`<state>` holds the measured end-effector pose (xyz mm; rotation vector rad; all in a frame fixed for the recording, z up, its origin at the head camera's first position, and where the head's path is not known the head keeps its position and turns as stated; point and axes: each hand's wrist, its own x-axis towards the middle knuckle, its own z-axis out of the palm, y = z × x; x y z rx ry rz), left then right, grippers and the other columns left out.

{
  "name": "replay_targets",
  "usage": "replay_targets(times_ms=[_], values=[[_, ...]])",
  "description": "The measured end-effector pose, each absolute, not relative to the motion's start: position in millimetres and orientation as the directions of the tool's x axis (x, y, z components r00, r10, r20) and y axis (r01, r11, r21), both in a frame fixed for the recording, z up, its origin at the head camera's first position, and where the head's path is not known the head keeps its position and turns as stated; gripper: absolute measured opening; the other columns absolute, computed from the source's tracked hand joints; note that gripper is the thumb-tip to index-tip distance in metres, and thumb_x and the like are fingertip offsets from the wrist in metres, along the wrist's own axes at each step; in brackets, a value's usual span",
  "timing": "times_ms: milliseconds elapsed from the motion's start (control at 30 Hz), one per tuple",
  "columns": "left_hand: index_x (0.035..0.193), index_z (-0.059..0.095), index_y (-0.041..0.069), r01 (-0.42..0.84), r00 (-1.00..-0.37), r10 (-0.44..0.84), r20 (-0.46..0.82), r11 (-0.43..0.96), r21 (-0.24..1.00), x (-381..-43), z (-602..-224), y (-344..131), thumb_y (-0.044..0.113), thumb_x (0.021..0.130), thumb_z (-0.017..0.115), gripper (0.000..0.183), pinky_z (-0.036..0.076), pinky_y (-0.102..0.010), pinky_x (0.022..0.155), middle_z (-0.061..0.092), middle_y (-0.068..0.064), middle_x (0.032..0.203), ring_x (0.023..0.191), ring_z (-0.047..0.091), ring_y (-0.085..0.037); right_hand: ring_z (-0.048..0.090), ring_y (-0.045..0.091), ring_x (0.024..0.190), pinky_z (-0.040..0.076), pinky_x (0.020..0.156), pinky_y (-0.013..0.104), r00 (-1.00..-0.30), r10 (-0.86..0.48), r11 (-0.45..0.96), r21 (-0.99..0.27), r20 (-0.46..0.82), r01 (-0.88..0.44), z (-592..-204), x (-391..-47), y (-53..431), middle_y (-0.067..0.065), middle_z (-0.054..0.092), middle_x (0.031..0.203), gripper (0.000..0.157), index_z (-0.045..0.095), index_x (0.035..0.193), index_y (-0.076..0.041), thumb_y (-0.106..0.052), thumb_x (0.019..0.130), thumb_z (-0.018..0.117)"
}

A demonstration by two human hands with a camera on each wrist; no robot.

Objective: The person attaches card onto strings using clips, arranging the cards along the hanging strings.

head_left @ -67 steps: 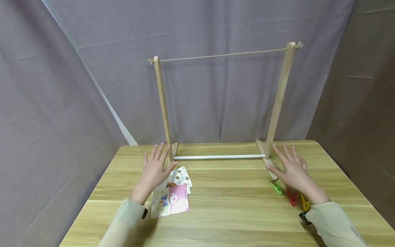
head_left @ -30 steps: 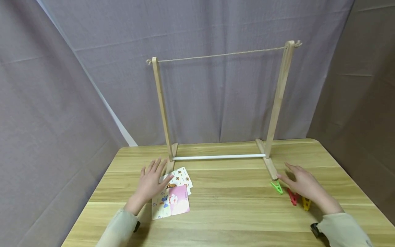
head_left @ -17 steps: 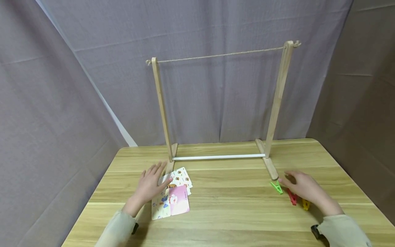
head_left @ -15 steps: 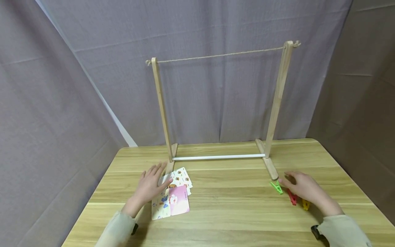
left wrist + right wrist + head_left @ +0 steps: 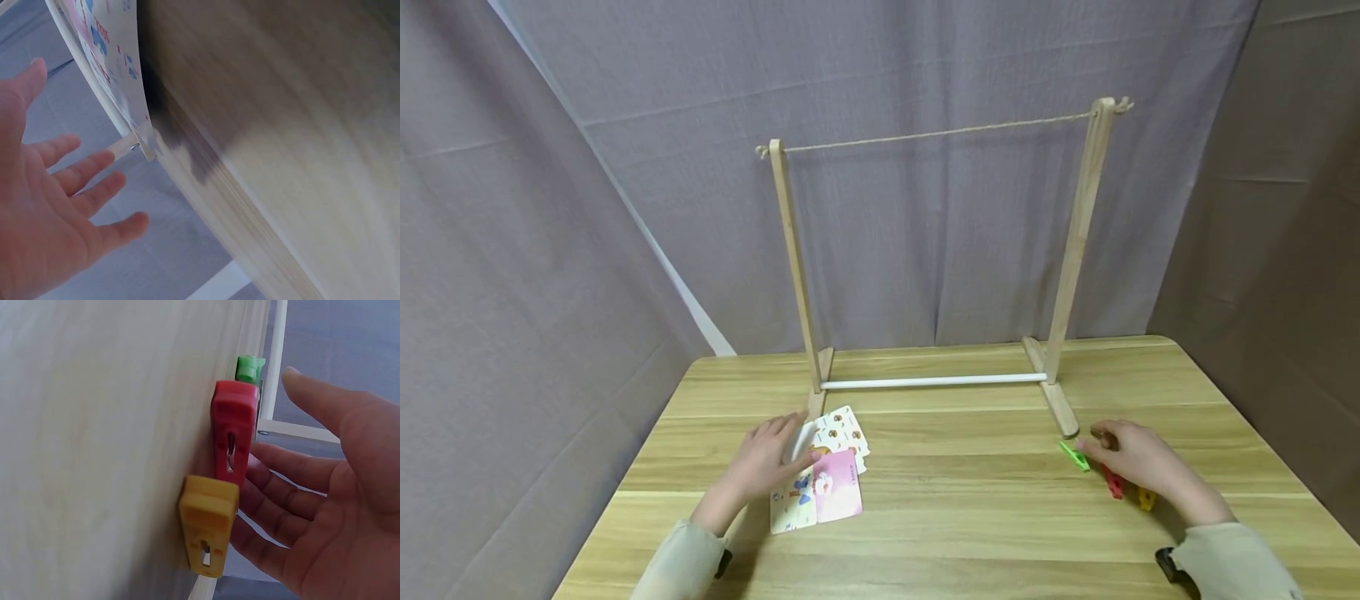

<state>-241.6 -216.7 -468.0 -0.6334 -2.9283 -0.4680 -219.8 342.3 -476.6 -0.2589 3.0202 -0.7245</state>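
My left hand (image 5: 760,462) is over the left side of a small group of printed cards (image 5: 837,492), fingers spread and nothing gripped. In the left wrist view, a gap shows between the hand (image 5: 56,206) and the nearest card (image 5: 122,53). On the right, my right hand (image 5: 1138,457) hovers low by three clothespins: green (image 5: 1077,457), red (image 5: 1112,483) and yellow (image 5: 1146,499). Its fingers bend loosely, thumb apart from the index finger. From the right wrist, the fingers pass behind the red clothespin (image 5: 232,425); contact cannot be told.
A wooden frame stands at the table's back, with two posts (image 5: 1078,242), a rope (image 5: 940,133) strung between their tops and a white rod (image 5: 932,382) low down. Grey curtains (image 5: 880,250) surround the wooden table (image 5: 955,517).
Both hands have lowered and drawn back toward the person. The right fingers have bent near the clothespins, and the green one now looks narrower, as if turned. The cards stay in place.
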Motion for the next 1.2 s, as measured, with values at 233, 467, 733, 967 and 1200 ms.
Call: replay_targets(times_ms=[233,467,733,967,1200], values=[[0.146,0.052,0.011,0.431,-0.902,0.396,0.171,0.852,0.298,-240.6,-469.2,-218.5,0.052,0.093,0.067,0.069,0.048,-0.054,0.095,0.059,-0.017,0.135,0.117,0.058,-0.036,0.053,0.014,0.058,0.047,0.063,0.034,-0.985,-0.174,0.861,-0.488,-0.016,-0.144,-478.3,-217.9,338.9,-0.002,0.056,0.069,0.068,0.056,0.124,0.020,-0.042,0.097,0.066],[0.138,0.059,0.008,0.436,-0.900,0.405,0.163,0.842,0.318,-239.0,-468.5,-219.0,0.049,0.088,0.074,0.066,0.051,-0.039,0.075,0.061,-0.013,0.128,0.098,0.060,-0.024,0.054,0.015,0.052,0.042,0.055,0.029,-0.984,-0.175,0.839,-0.528,-0.032,-0.132,-479.6,-215.6,338.5,-0.002,0.056,0.065,0.071,0.053,0.126,0.021,-0.042,0.096,0.067],[0.132,0.062,0.007,0.418,-0.907,0.407,0.109,0.838,0.350,-238.0,-471.7,-219.7,0.049,0.083,0.080,0.066,0.053,-0.048,0.085,0.060,-0.016,0.130,0.110,0.059,-0.031,0.056,0.016,0.049,0.042,0.051,0.028,-0.981,-0.187,0.816,-0.564,-0.048,-0.128,-479.6,-213.6,337.2,-0.001,0.055,0.063,0.071,0.052,0.127,0.021,-0.039,0.094,0.071],[0.129,0.062,0.005,0.436,-0.892,0.449,0.061,0.814,0.384,-239.2,-474.8,-219.4,0.047,0.081,0.082,0.067,0.052,-0.049,0.088,0.062,-0.012,0.119,0.106,0.059,-0.028,0.055,0.016,0.048,0.041,0.051,0.028,-0.981,-0.187,0.809,-0.574,-0.043,-0.129,-480.0,-212.6,337.4,-0.001,0.055,0.063,0.070,0.055,0.125,0.019,-0.039,0.091,0.074],[0.128,0.061,0.005,0.435,-0.889,0.457,0.044,0.808,0.397,-240.1,-474.7,-219.8,0.041,0.079,0.084,0.064,0.052,-0.045,0.083,0.060,-0.009,0.116,0.099,0.057,-0.022,0.056,0.017,0.048,0.041,0.050,0.027,-0.981,-0.186,0.790,-0.601,-0.047,-0.120,-480.5,-211.7,335.5,0.001,0.054,0.065,0.069,0.056,0.123,0.018,-0.037,0.088,0.077]])
